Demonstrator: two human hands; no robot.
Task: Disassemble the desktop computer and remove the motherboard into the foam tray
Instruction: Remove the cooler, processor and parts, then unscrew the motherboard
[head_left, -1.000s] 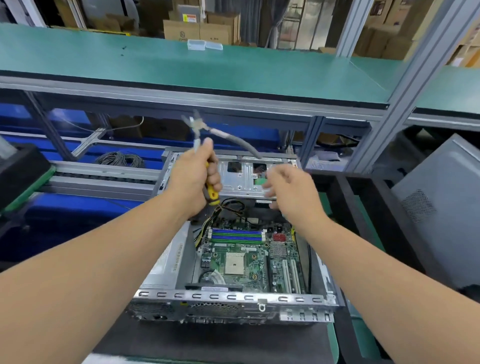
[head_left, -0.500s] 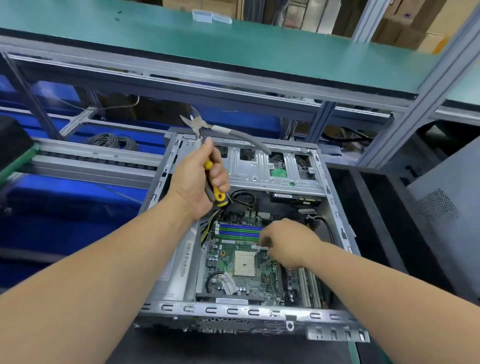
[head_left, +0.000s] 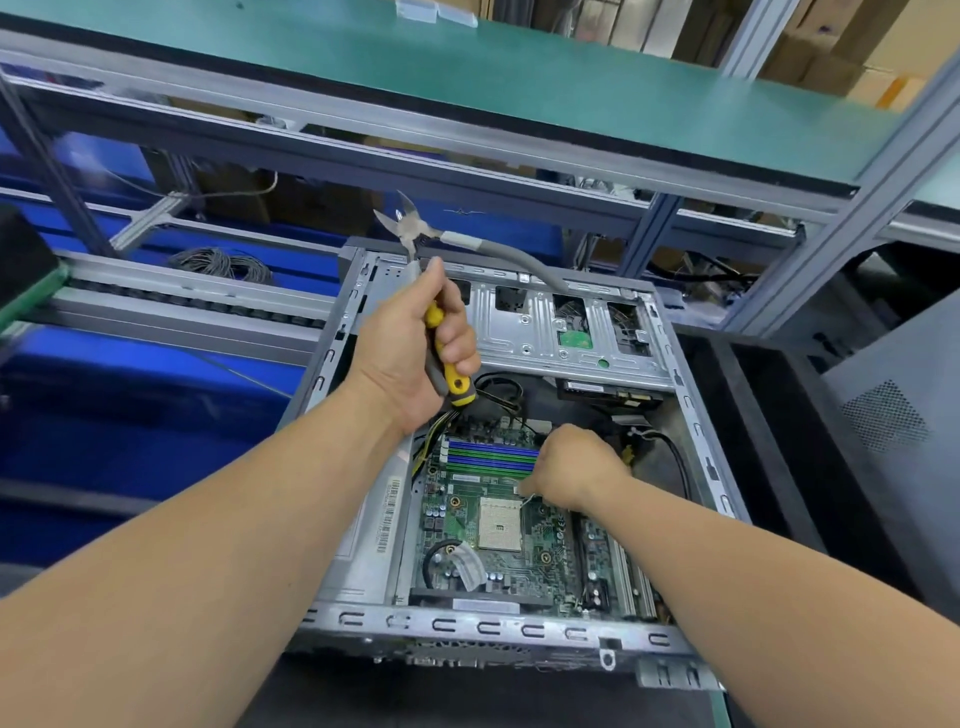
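An open grey computer case (head_left: 483, 629) lies flat in front of me. Its green motherboard (head_left: 498, 540) sits inside, with a pale CPU socket and blue and green memory slots. My left hand (head_left: 410, 353) grips yellow-handled cutters (head_left: 415, 228) above the case's far left corner, jaws up. A grey cable (head_left: 509, 254) arcs from beside the jaws to the drive cage (head_left: 561, 332). My right hand (head_left: 571, 467) reaches down onto the board just right of the memory slots, fingers curled; what they hold is hidden.
A black foam tray (head_left: 769, 415) borders the case on the right, with a grey side panel (head_left: 893, 426) beyond it. A roller conveyor (head_left: 171, 301) and blue bins (head_left: 130, 374) lie to the left. A green-topped shelf (head_left: 467, 78) spans overhead.
My right hand dropped from the drive cage down onto the motherboard beside the memory slots. My view tilted downward and closer. The left hand keeps the cutters raised.
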